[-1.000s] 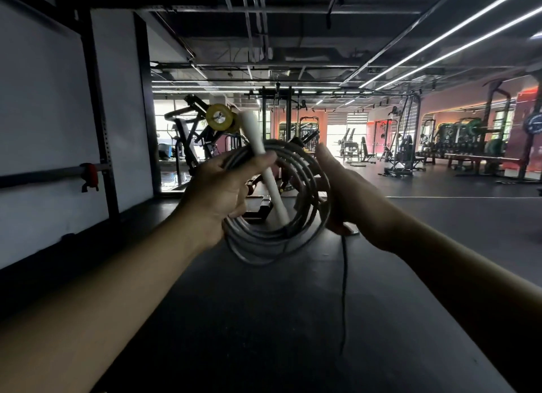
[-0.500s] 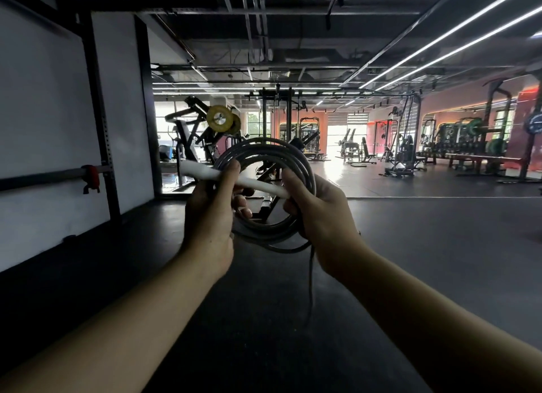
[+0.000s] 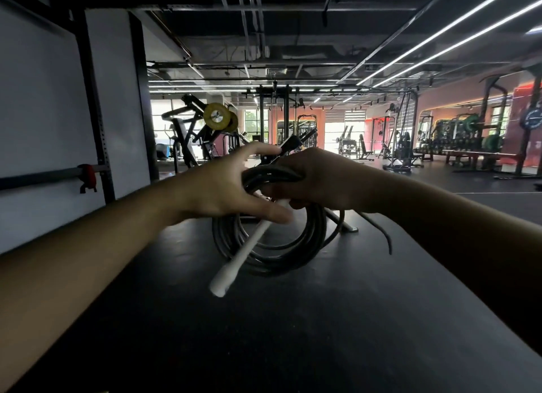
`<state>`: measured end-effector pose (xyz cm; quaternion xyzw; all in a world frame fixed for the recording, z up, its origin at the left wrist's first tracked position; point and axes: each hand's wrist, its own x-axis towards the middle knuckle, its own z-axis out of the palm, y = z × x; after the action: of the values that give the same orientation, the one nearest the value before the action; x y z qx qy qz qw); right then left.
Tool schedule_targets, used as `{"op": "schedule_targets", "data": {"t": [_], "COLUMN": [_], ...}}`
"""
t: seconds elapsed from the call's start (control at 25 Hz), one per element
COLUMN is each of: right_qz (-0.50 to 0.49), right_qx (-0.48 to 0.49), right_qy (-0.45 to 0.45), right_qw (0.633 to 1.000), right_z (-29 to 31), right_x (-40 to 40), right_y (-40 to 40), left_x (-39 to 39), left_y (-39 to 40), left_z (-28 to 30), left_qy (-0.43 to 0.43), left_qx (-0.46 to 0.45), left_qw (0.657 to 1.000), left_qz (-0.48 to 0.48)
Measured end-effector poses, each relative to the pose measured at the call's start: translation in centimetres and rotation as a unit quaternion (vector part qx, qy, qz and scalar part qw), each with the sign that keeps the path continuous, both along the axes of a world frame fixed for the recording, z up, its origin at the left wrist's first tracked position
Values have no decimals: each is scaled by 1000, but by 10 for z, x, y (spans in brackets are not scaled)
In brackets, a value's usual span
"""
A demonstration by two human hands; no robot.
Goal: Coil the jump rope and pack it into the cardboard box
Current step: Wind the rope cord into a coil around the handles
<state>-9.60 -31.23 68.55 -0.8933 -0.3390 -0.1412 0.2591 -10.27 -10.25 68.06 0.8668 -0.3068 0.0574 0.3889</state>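
Right hand [image 3: 319,181] curled over the top of the coiled jump rope [image 3: 272,240], fingers wrapped round the bundled strands; coil hangs below the fist in mid-air over the dark floor [image 3: 264,334]. Left hand [image 3: 223,193] just beside it, fingers spread and straight, thumb laid across the white handle [image 3: 243,255] near its upper end, not gripping. Rope: dark grey to black cord, several loose round loops, roughly upright. White handle slim, crossing the front of the coil on a slant, its free end pointing down and to the left, below the left hand. One loose tail of cord [image 3: 381,234] trails out to the right, under the right wrist. Farther off: white wall panel at left with a black rack upright and a bar carrying a red collar [image 3: 87,177]. Beyond, gym machines, one with yellow weight plates [image 3: 217,116]. Round blue sign at far right bears lettering, too small to read.
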Motion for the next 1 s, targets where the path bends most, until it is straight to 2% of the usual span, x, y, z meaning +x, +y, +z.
{"op": "schedule_targets", "data": {"t": [0.16,0.28,0.4,0.48,0.56,0.64,0.72,0.76,0.8,0.88,1.0], "right_qz": [7,-3,2,-7,-12,-9,0,0,-14,14,48], "right_qx": [-49,-64,34,119,157,225,234,275,334,419,467], "right_qy": [9,10,34,54,89,130,98,86,86,148,254], "right_qw": [999,998,999,991,984,966,967,957,939,895,845], "right_z": [4,-3,-4,-4,-15,-24,-39,-47,-56,-73,-77], "right_x": [-2,-1,-14,-9,-7,5,-6,-13,-10,-11,-11], "right_y": [-2,-5,-18,-30,-34,-32,-18,-10,-5,9,34], "left_x": [0,1,2,3,5,7,8,7,7,7,13], "left_y": [-28,-25,-17,-9,-2,-5,-19,-28,-34,-43,-52], "left_z": [-13,-20,-26,-29,-31,-33,-35,-35,-35,-34,-33], "left_qy": [39,29,-9,-16,-1,28,59,69,76,77,66], "left_qx": [5,37,38,-61,-224,-349,-456,-502,-537,-578,-622], "left_qw": [999,999,998,996,973,935,887,862,840,812,778], "left_qz": [0,24,43,56,60,57,34,20,8,6,51]}}
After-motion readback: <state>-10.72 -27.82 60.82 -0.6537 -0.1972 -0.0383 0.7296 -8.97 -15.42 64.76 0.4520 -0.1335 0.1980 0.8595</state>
